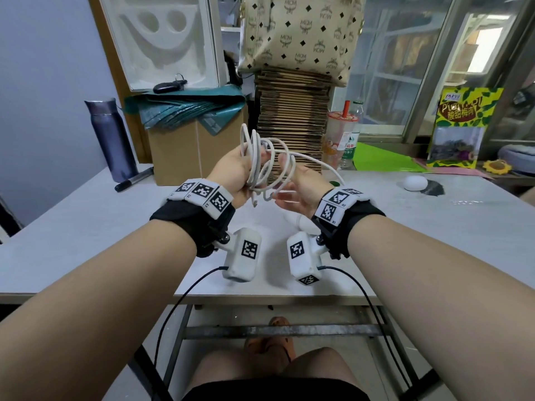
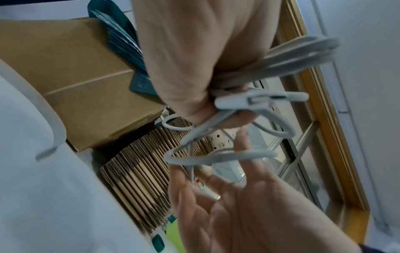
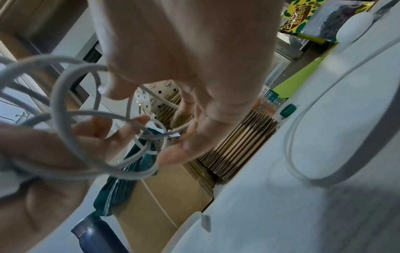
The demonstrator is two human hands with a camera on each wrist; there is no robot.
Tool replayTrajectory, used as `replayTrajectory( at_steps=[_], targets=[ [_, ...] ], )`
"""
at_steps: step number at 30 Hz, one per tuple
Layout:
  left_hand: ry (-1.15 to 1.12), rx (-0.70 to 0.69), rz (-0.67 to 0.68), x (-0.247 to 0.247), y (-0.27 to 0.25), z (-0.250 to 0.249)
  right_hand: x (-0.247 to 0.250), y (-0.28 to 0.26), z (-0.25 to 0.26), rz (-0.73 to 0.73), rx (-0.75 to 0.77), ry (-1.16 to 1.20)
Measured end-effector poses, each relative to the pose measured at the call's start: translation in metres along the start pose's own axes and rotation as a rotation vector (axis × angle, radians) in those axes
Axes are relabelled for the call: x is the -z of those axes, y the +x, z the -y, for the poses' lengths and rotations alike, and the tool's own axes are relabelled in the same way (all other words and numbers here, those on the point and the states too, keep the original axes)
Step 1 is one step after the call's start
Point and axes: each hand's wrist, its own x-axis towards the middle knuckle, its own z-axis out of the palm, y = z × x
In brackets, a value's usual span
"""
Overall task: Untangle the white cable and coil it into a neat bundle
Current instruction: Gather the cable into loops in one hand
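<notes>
The white cable [image 1: 256, 163] is gathered in several loose loops held up above the table. My left hand [image 1: 231, 169] grips one side of the loops, fingers curled round the strands [image 2: 303, 56]. A white connector [image 2: 236, 102] sticks out below that fist. My right hand [image 1: 298, 186] is beside it with spread, fairly straight fingers [image 2: 249, 171] pushed in among the loops [image 3: 62, 106]; strands lie across them. From the loops, the rest of the cable [image 3: 290, 145] trails right and down onto the table.
The grey table [image 1: 115, 227] carries a cardboard box [image 1: 185, 151], a stack of flattened cardboard [image 1: 292, 117], a purple flask [image 1: 111, 140] and a black marker [image 1: 134, 179]. To the right are a drink cup [image 1: 337, 140], a white egg-shaped object [image 1: 415, 183] and a snack bag [image 1: 463, 125].
</notes>
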Motion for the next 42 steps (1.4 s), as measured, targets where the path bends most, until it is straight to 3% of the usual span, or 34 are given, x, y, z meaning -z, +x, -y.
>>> replayTrajectory(
  at_steps=[5,9,14,20,25,28,30,35,42],
  targets=[
    [-0.041,0.035,0.0,-0.004,-0.001,-0.006,-0.004,0.004,0.008,-0.118,0.006,0.147],
    [0.113,0.05,-0.02,-0.003,-0.001,-0.003,0.0,0.004,0.011,-0.095,-0.027,0.011],
    [0.056,0.093,-0.206,0.004,0.003,0.002,0.014,0.011,0.009,-0.261,-0.083,-0.058],
    [-0.123,0.163,-0.303,0.007,0.004,-0.005,0.013,-0.003,0.009,-0.005,-0.125,-0.056],
    [-0.133,0.178,-0.102,-0.002,-0.004,-0.008,-0.003,-0.006,0.002,0.221,-0.08,-0.193],
    [-0.127,0.182,0.038,-0.006,-0.01,-0.011,-0.011,0.001,0.0,0.09,-0.115,-0.216],
    [-0.145,0.195,0.064,-0.008,-0.014,-0.017,-0.014,0.003,0.002,-0.017,-0.175,-0.148],
    [-0.071,0.08,0.025,-0.008,-0.015,-0.024,-0.007,0.009,0.004,-0.194,-0.187,-0.012],
    [-0.315,-0.014,-0.114,0.004,-0.004,-0.028,0.017,0.018,-0.003,-0.254,-0.255,0.152]
  ],
)
